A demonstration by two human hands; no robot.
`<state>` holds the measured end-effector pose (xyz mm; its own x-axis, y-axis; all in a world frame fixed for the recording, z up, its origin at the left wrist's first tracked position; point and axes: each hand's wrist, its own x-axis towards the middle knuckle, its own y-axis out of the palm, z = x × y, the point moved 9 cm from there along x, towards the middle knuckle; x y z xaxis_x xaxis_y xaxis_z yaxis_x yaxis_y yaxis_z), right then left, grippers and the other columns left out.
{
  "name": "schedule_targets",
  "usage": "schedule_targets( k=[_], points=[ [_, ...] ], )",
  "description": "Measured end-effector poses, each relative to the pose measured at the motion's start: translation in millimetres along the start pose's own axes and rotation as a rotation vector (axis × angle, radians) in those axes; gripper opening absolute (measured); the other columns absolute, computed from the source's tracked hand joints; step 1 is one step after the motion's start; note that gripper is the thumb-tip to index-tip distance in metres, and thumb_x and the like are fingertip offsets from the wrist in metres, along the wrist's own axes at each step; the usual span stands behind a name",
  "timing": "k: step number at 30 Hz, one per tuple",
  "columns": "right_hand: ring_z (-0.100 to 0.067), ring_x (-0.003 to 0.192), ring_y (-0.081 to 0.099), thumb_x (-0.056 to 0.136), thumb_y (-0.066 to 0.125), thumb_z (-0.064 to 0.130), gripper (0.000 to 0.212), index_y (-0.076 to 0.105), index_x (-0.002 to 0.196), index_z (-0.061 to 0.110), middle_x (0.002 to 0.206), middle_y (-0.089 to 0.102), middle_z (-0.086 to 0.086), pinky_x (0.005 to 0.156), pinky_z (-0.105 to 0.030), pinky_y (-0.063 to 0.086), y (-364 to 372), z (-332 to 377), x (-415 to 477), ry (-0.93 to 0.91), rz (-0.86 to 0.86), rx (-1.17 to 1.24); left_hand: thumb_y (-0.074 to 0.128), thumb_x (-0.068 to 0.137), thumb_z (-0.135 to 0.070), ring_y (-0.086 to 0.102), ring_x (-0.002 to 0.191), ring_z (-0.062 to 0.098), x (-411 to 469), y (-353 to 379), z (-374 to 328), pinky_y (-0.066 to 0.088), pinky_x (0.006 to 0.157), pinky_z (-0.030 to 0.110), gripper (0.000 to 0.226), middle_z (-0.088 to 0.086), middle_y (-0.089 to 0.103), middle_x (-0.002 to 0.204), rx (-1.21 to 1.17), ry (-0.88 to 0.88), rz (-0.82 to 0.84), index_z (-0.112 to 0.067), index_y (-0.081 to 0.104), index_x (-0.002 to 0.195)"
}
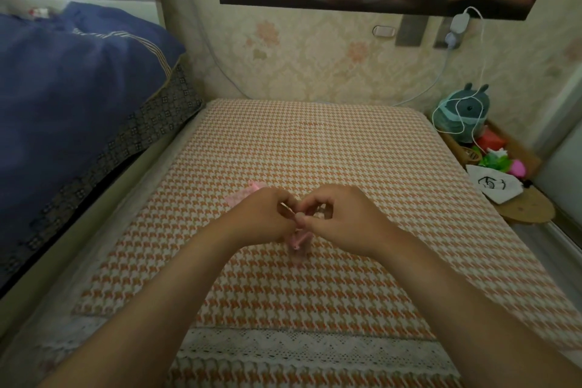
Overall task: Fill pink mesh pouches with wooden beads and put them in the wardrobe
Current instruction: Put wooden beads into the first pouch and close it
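Note:
Both hands meet over the middle of the orange houndstooth cloth [315, 142]. My left hand [261, 217] and my right hand [343, 217] have curled fingers that pinch the top of a small pink mesh pouch [299, 241], which hangs below and between them. Another pink pouch [244, 194] lies flat on the cloth just behind my left hand, partly hidden by it. No wooden beads show clearly; the hands hide what is between the fingers.
A blue quilt [78, 79] is piled on the bed at the left. At the right, a low shelf holds a green plush toy [466, 113], a white cable, colourful items and a white drawstring bag [491, 186]. A wallpapered wall stands behind.

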<state>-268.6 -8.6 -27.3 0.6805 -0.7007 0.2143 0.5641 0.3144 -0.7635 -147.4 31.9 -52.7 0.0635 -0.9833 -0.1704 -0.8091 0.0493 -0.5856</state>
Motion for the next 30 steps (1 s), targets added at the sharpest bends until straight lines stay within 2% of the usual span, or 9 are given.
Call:
schedule_targets(
  k=[4,9,13,16,21,24,26,28,30],
  points=[
    [0.002,0.085,0.056,0.091,0.064,0.053,0.020,0.072,0.103,0.039,0.101,0.060,0.019,0.076,-0.027,0.050,8,4,1,-0.026,0.016,-0.220,0.064,0.088,-0.001,0.076,0.086,0.024,2,2,2,0.062,0.083,0.040,0.025,0.009,0.079,0.088,-0.157,-0.023,0.042,-0.015,0.062,0.109],
    [-0.007,0.085,0.056,0.099,0.047,0.059,0.037,0.074,0.097,0.034,0.100,0.056,0.014,0.069,-0.031,0.047,14,3,5,0.009,0.086,-0.444,0.061,0.091,0.001,0.075,0.088,0.022,3,-7,5,0.063,0.076,0.034,0.024,0.007,0.079,0.087,-0.158,-0.018,-0.022,-0.015,0.064,0.108],
    [-0.006,0.082,0.056,0.100,0.045,0.050,0.037,0.072,0.086,0.030,0.092,0.059,0.012,0.073,-0.036,0.051,9,1,6,-0.004,0.088,-0.390,0.057,0.089,0.010,0.074,0.079,0.020,7,-13,7,0.063,0.069,0.030,0.023,0.008,0.078,0.084,-0.158,0.023,-0.086,-0.010,0.069,0.092],
    [-0.003,0.084,0.056,0.090,0.054,0.045,0.022,0.074,0.096,0.036,0.093,0.062,0.017,0.072,-0.033,0.050,10,0,3,-0.011,0.147,-0.328,0.057,0.086,0.014,0.075,0.080,0.026,11,-17,7,0.063,0.072,0.032,0.029,0.013,0.077,0.083,-0.148,0.052,-0.122,-0.008,0.075,0.081],
    [-0.013,0.100,0.056,0.086,0.046,0.067,0.045,0.071,0.110,0.039,0.104,0.059,0.015,0.085,-0.037,0.050,24,1,0,-0.020,0.246,-0.391,0.061,0.087,0.007,0.071,0.074,0.013,14,-12,4,0.059,0.065,0.021,0.021,0.005,0.076,0.082,-0.161,0.078,-0.111,-0.008,0.076,0.091],
    [-0.017,0.097,0.057,0.095,0.051,0.057,0.031,0.071,0.107,0.036,0.107,0.056,0.007,0.082,-0.042,0.052,32,0,2,-0.005,0.281,-0.459,0.066,0.090,-0.007,0.066,0.079,0.001,12,-12,-1,0.052,0.066,0.014,0.018,-0.009,0.071,0.091,-0.104,0.124,-0.110,-0.023,0.072,0.094],
    [-0.016,0.092,0.058,0.096,0.054,0.054,0.028,0.072,0.104,0.034,0.103,0.057,0.009,0.078,-0.041,0.053,32,0,3,-0.007,0.266,-0.440,0.070,0.090,-0.021,0.066,0.086,0.004,11,-14,2,0.055,0.076,0.021,0.012,-0.012,0.068,0.101,-0.026,0.144,-0.107,-0.032,0.068,0.094],
    [-0.010,0.088,0.059,0.095,0.060,0.050,0.023,0.076,0.101,0.035,0.094,0.061,0.015,0.076,-0.036,0.052,23,0,4,-0.011,0.198,-0.377,0.072,0.088,-0.032,0.068,0.084,0.007,9,-12,5,0.058,0.079,0.029,0.008,-0.011,0.066,0.105,0.046,0.150,-0.065,-0.034,0.065,0.092],
    [-0.003,0.085,0.059,0.093,0.066,0.046,0.016,0.079,0.097,0.037,0.084,0.062,0.020,0.072,-0.028,0.049,13,-1,4,0.011,0.143,-0.331,0.072,0.088,-0.034,0.067,0.083,0.000,6,-7,4,0.057,0.077,0.028,0.008,-0.012,0.066,0.104,0.092,0.174,-0.024,-0.032,0.066,0.093]
  ],
)
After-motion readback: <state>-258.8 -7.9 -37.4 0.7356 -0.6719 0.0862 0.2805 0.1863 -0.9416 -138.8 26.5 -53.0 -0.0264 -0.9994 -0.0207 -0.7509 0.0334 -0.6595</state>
